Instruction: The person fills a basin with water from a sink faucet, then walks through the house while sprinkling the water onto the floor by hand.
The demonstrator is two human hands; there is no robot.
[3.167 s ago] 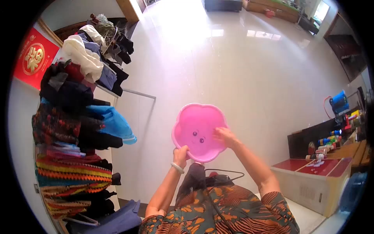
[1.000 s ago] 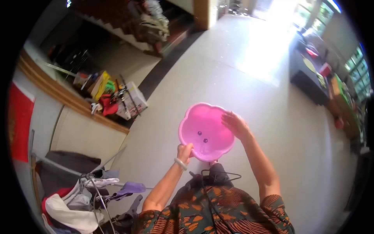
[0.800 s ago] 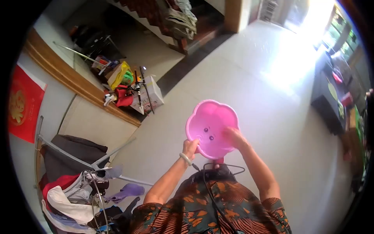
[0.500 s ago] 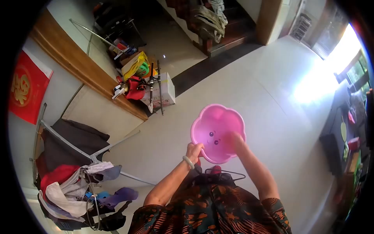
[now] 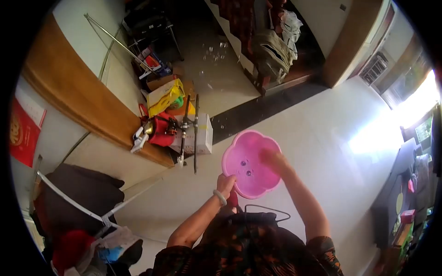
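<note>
A pink scalloped basin [image 5: 251,184] with two dark eyes printed on its inside is held in front of my body. My left hand [image 5: 226,185], with a pale bangle at the wrist, grips the basin's near left rim. Over the basin's right side is my right hand [image 5: 275,162], its fingers smeared by motion. Small clear specks like water drops [image 5: 216,51] show in the air beyond the basin.
Fishing rods [image 5: 196,133] lean by a white box [image 5: 204,133] and a yellow bag [image 5: 165,97] at the wooden door frame. Stairs with a draped bag [image 5: 272,53] rise behind. Clothes on a rack [image 5: 78,198] stand at lower left, a dark low table [image 5: 391,198] at right.
The view has swung left toward the doorway and stairs. My left hand has kept its grip on the basin, while my right hand has moved within and over it. Drops now show in the air.
</note>
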